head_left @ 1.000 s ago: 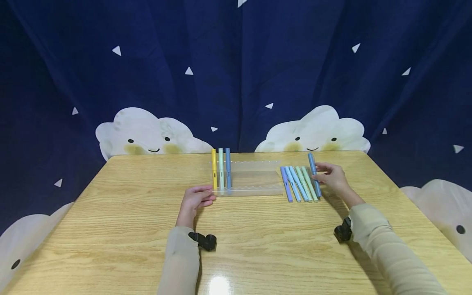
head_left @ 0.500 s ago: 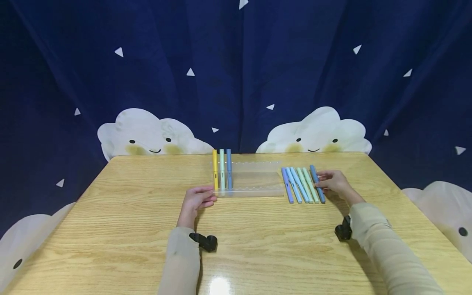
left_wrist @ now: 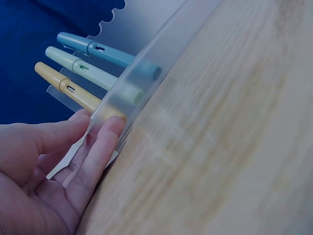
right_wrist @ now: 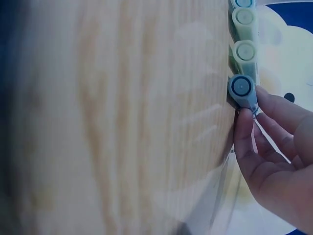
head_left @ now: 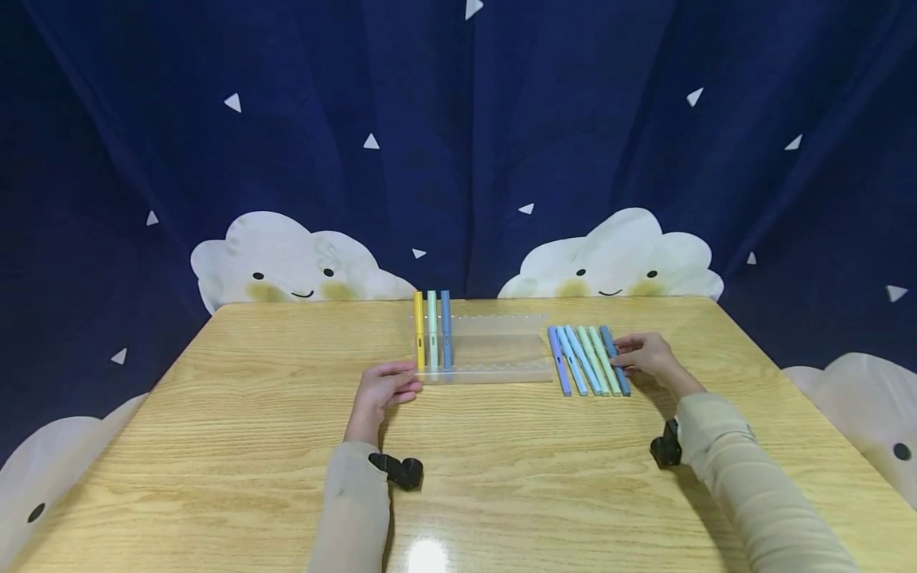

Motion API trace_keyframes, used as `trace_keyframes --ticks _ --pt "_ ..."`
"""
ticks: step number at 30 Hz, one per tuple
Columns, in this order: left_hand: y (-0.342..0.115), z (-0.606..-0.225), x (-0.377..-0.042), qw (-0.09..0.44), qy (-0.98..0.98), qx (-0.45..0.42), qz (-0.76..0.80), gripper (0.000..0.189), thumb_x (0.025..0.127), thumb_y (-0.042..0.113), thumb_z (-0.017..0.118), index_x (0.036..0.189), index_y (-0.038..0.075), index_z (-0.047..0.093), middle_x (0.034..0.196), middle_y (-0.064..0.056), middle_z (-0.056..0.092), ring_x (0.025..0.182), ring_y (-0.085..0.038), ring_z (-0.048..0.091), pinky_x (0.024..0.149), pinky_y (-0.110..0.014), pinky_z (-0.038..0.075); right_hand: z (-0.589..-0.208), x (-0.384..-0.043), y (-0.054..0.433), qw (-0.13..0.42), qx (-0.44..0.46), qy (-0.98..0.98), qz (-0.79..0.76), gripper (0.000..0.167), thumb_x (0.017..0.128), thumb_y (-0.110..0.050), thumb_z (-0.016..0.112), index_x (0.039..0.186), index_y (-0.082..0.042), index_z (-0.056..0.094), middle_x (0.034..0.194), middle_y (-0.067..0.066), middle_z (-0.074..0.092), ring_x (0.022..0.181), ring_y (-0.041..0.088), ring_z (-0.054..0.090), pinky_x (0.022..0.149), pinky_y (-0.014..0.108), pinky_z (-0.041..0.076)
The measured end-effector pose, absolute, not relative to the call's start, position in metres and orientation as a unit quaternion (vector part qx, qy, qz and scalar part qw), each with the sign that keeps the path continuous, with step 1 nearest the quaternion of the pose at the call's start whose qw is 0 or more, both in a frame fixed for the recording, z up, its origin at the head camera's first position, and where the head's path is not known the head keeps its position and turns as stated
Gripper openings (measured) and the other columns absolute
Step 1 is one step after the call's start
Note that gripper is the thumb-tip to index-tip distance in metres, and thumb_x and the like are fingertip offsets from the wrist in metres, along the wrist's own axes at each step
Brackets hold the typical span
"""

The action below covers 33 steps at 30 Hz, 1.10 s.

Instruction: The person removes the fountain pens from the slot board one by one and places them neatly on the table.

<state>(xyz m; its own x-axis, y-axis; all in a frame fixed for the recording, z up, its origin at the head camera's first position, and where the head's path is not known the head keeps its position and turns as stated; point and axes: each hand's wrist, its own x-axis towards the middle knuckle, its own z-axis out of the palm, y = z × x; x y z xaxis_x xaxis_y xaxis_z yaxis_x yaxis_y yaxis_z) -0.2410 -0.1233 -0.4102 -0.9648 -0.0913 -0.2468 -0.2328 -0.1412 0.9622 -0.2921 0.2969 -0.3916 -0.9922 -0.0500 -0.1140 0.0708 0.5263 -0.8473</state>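
A clear plastic pen rack (head_left: 494, 374) stands near the back of the table, with a yellow pen (head_left: 419, 342), a pale green pen (head_left: 433, 342) and a blue pen (head_left: 446, 342) slanting in its left end. My left hand (head_left: 382, 392) pinches the rack's front left corner between thumb and fingers. Right of the rack, several pens lie side by side on the table. The outermost is a dark blue pen (right_wrist: 241, 87), beside two green pens (right_wrist: 245, 51). My right hand (head_left: 648, 358) pinches this dark blue pen from its right side, thumb toward the near end.
The row on the table also has a purple pen (head_left: 559, 362) at its left and two light blue pens (head_left: 575, 358). A wooden table (head_left: 501, 461) runs to a dark blue curtain (head_left: 401, 159) with cloud prints behind it.
My right hand has lowered the dark blue pen to the table and drawn it left, close against the green pens. The left hand has stayed at the rack's corner.
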Motion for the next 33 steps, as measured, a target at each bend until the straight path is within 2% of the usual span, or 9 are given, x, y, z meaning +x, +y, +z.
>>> trace_keyframes --ticks 5,13,19,26,33 --pt "-0.123 -0.41 -0.241 0.048 0.653 -0.12 0.746 0.025 0.085 -0.006 0.054 0.11 -0.01 0.057 0.074 -0.011 0.065 0.061 -0.015 0.063 0.057 -0.024 0.054 -0.393 -0.293 0.298 0.06 0.01 0.873 -0.484 0.047 0.081 -0.002 0.063 0.12 0.017 0.043 0.093 0.015 0.054 0.065 0.01 0.057 0.06 0.029 0.054" --pt "-0.123 -0.41 -0.241 0.05 0.651 -0.128 0.747 0.025 0.084 -0.007 0.055 0.109 -0.009 0.058 0.078 -0.013 0.065 0.063 -0.016 0.064 0.059 -0.025 0.055 -0.393 -0.292 0.297 0.047 0.026 0.871 -0.489 0.044 0.085 -0.004 0.059 0.12 0.017 0.043 0.102 0.025 0.055 0.065 0.011 0.059 0.06 0.029 0.055" --pt "-0.123 -0.408 -0.241 0.052 0.652 -0.129 0.745 0.025 0.084 -0.006 0.055 0.109 -0.009 0.058 0.08 -0.014 0.065 0.065 -0.016 0.064 0.06 -0.025 0.055 -0.384 -0.291 0.292 0.033 0.039 0.87 -0.49 0.042 0.086 -0.008 0.057 0.119 0.016 0.045 0.092 0.016 0.058 0.066 0.013 0.058 0.062 0.03 0.054" --pt "-0.123 -0.408 -0.241 0.053 0.65 -0.124 0.748 0.026 0.084 -0.007 0.055 0.11 -0.011 0.056 0.08 -0.016 0.065 0.064 -0.017 0.064 0.059 -0.026 0.055 -0.377 -0.29 0.281 0.002 0.021 0.869 -0.495 0.037 0.088 -0.006 0.054 0.116 0.016 0.048 0.092 0.021 0.059 0.069 0.016 0.058 0.064 0.031 0.055" --pt "-0.123 -0.407 -0.24 0.052 0.65 -0.117 0.749 0.027 0.084 -0.008 0.054 0.111 -0.012 0.055 0.081 -0.016 0.065 0.064 -0.017 0.064 0.06 -0.026 0.055 -0.372 -0.292 0.266 -0.02 0.012 0.844 -0.536 0.033 0.088 -0.006 0.055 0.111 0.017 0.05 0.088 0.018 0.061 0.069 0.014 0.06 0.064 0.031 0.055"
